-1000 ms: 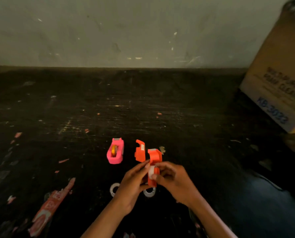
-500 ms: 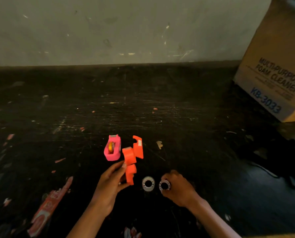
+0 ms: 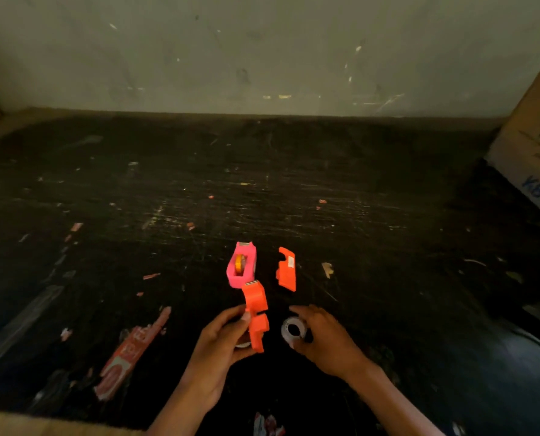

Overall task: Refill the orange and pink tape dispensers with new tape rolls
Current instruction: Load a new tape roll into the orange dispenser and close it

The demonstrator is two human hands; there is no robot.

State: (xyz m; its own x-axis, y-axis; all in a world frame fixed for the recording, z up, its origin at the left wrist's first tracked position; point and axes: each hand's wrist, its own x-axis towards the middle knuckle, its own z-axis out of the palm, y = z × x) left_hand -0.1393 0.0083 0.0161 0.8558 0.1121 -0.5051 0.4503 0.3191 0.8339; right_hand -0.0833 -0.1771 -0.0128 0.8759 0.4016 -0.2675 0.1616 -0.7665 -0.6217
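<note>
Gripping the orange plastic tape dispenser body [image 3: 256,313] between thumb and fingers, the left hand [image 3: 218,344] holds it raised and roughly upright just above the dark scratched worktop [image 3: 294,184], serrated cutter end pointing toward 12 o'clock. At about 3 o'clock from that hand, close by but not touching it, the right hand [image 3: 325,338] is closed around a small white-cored roll of clear tape [image 3: 294,330], fingers curled over its far edge and the thumb at its near side; whether the roll is lifted or resting on the surface cannot be told. A pale round shape [image 3: 243,343] shows under the left palm, too hidden to identify.

Just beyond the held dispenser, at 12 o'clock, the pink plastic tape dispenser [image 3: 242,265] lies on the worktop with a yellow-orange roll core [image 3: 239,264] seated in its open cavity; the tip of the orange body overlaps its near corner in this view, and contact cannot be judged. At 2 o'clock from the left hand, the loose orange plastic dispenser cover [image 3: 287,269] lies flat, apart from both dispensers.

A torn red-and-white paper wrapper [image 3: 130,354] lies at 9 o'clock. A tan cardboard box with blue printing [image 3: 533,152] stands at the far 2 o'clock edge against the pale grey wall [image 3: 262,51].
</note>
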